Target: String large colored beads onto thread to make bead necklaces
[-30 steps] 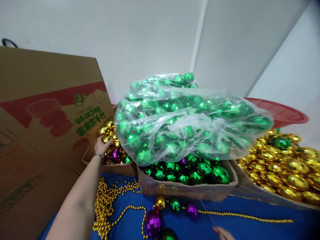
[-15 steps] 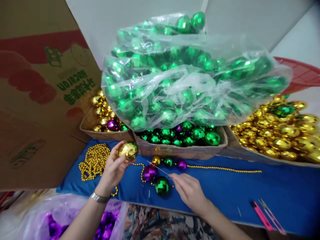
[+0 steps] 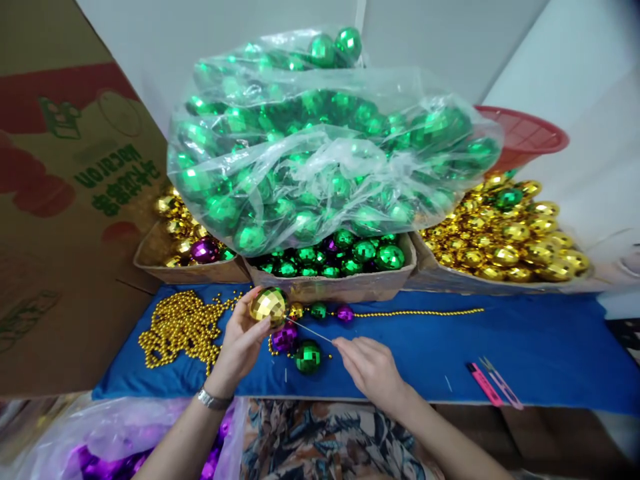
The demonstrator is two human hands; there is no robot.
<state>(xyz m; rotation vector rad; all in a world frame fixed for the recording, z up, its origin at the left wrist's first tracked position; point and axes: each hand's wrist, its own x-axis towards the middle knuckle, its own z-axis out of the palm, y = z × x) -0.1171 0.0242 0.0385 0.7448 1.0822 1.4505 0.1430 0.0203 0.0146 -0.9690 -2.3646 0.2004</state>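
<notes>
One big gold ball (image 3: 267,306) is up over the blue cloth (image 3: 415,353), gripped by the left hand (image 3: 241,341). The right hand (image 3: 371,368) pinches a thin stick (image 3: 311,330), and its tip is right at the ball's side. A purple ball (image 3: 285,339) and a green ball (image 3: 308,357) lie on the cloth, close to both hands.

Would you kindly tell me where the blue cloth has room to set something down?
Blue cloth lies bare between the straight gold bead strand and the slim pink cutter, and right of the pink-handled snips. It is crowded left, under heaped gold bead strings, and centrally, around the faceted green ball.
</notes>
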